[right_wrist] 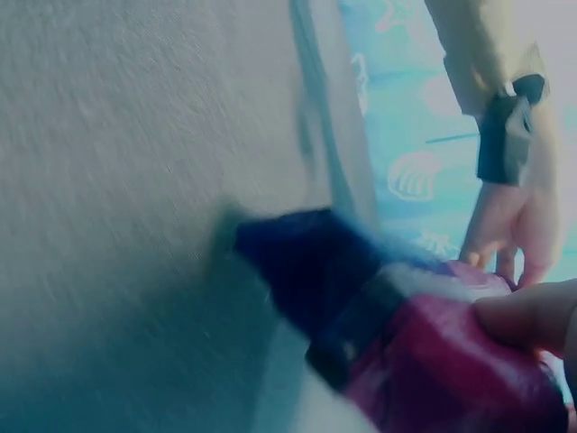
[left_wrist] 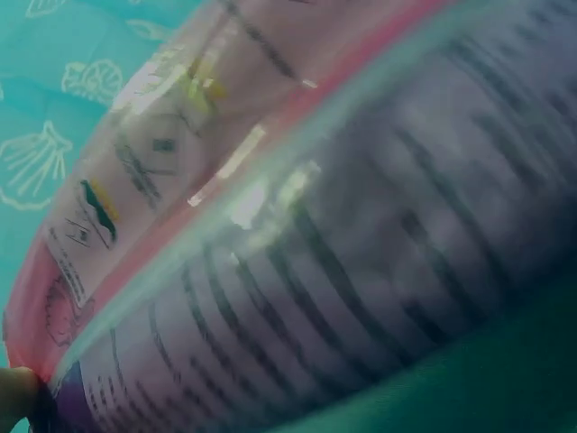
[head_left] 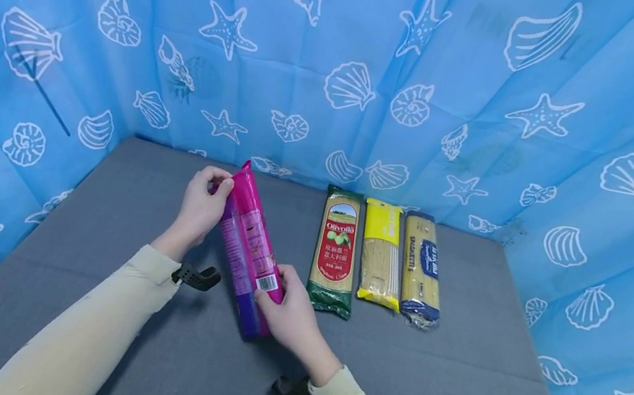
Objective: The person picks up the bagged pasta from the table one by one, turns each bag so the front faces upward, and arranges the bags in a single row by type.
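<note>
Both hands hold a long, shiny pink-and-purple packet (head_left: 252, 237), tilted with its top end toward the back left. My left hand (head_left: 195, 209) pinches the packet near its top end between thumb and fingers. Lower down, my right hand (head_left: 297, 316) grips the right side beside a white barcode label. In the left wrist view the printed plastic packet (left_wrist: 297, 244) fills most of the picture, blurred. From the right wrist, the packet's dark blue end (right_wrist: 311, 262) points out over the grey table, with the right thumb (right_wrist: 527, 316) pressed on the pink side.
Three spaghetti packs lie side by side right of the hands: a green-and-red one (head_left: 336, 250), a yellow one (head_left: 382, 254) and a blue-ended one (head_left: 422, 267). Blue shell-print curtains (head_left: 316, 51) enclose the grey table (head_left: 119, 213) at the back and sides.
</note>
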Demonstrator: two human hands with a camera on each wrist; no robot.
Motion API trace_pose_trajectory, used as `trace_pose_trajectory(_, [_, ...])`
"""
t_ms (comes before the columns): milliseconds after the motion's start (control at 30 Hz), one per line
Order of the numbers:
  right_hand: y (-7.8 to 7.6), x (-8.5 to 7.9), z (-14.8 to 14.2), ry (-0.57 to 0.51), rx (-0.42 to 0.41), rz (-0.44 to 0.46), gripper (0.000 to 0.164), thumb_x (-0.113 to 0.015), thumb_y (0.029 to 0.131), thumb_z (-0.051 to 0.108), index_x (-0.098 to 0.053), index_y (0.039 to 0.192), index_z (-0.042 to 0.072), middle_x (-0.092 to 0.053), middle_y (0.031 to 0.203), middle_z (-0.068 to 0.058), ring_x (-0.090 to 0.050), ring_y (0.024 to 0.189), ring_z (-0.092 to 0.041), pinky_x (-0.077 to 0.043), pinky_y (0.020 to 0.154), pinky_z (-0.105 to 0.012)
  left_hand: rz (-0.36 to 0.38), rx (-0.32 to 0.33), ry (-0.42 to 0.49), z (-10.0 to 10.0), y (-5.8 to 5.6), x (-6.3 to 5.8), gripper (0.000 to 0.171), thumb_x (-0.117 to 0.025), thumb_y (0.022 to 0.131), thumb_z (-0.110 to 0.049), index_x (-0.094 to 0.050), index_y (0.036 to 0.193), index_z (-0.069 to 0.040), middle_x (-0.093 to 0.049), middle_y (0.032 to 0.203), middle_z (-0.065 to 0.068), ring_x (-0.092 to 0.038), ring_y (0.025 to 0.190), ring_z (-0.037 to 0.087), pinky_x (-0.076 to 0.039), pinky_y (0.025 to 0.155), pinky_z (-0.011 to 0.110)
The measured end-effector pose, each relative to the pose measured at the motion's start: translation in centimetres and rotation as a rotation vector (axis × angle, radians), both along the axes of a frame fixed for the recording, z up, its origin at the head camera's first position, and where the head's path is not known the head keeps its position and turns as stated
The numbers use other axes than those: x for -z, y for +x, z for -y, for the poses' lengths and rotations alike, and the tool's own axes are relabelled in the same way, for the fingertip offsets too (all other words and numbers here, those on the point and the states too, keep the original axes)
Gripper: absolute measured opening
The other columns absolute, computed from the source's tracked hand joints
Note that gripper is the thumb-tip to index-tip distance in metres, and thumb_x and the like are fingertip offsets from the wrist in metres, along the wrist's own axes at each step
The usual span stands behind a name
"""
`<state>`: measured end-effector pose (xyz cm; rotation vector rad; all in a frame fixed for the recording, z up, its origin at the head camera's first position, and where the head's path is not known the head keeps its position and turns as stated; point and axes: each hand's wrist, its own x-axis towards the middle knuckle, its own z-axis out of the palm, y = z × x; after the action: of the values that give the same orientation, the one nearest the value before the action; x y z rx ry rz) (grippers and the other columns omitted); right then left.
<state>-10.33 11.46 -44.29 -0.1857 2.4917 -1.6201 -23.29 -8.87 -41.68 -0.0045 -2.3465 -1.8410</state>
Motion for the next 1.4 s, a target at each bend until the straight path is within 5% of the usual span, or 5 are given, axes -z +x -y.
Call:
trace_pose_trajectory(200, [-0.5,-1.3,-1.3,0.188,0.075,-0.112,0.033,-0.066,0.092,0.021,-0.051,0.121,0.018,-0.062,0.103,-0.001,-0.06,0.083,-0.014,-0.054,0.064,-0.031,-0.092,0.065,-0.08,-1.0,0.9,-1.0,0.035,-0.049,0.102,-0.024,-0.05,0.132,-0.006,-0.039,0.129,0.013,-0.044,0.121,0.03,-0.046,0.097,0.046])
trace_pose_trajectory(400, [-1.1,-2.3,-2.5,0.337,0.12,-0.247,0.038,-0.07,0.089,0.023,-0.052,0.122,0.019,-0.063,0.107,-0.001,-0.059,0.084,-0.015,-0.054,0.07,-0.033,-0.041,0.141,-0.098,-2.0,2.0,-1.9,0.057,-0.052,0.1,-0.035,-0.032,0.149,-0.012,-0.02,0.141,0.017,-0.038,0.123,0.035,-0.048,0.091,0.049])
trace_pose_trajectory(767, [-1.5,-3.0,-3.2,0.676,0.107,-0.534,0.042,-0.075,0.084,0.017,-0.053,0.121,0.015,-0.068,0.103,-0.004,-0.063,0.082,-0.017,-0.055,0.071,-0.036,0.143,0.249,0.167,-2.8,3.2,-2.9,0.079,-0.056,0.097,-0.041,-0.003,0.154,-0.026,-0.035,0.132,0.021,-0.056,0.112,0.037,-0.055,0.081,0.047])
trace_pose_trajectory(1067, [-1.6,-2.3,-2.5,0.881,0.065,-0.79,0.041,-0.078,0.081,0.017,-0.058,0.116,0.012,-0.069,0.11,-0.005,-0.065,0.089,-0.021,-0.056,0.073,-0.034,0.181,0.083,0.37,-3.8,3.5,-1.5,0.106,-0.073,0.083,-0.049,0.009,0.146,-0.024,-0.035,0.131,0.019,-0.06,0.106,0.032,-0.057,0.073,0.042])
trace_pose_trajectory(1400, [-1.2,-2.0,-1.9,0.89,0.066,-0.805,0.036,-0.076,0.085,0.02,-0.061,0.117,0.013,-0.065,0.116,-0.003,-0.062,0.093,-0.021,-0.054,0.078,-0.035,0.263,-0.02,0.432,-3.6,3.4,-0.7,0.094,-0.069,0.091,-0.029,0.006,0.147,-0.026,-0.037,0.133,0.017,-0.058,0.108,0.03,-0.057,0.075,0.036])
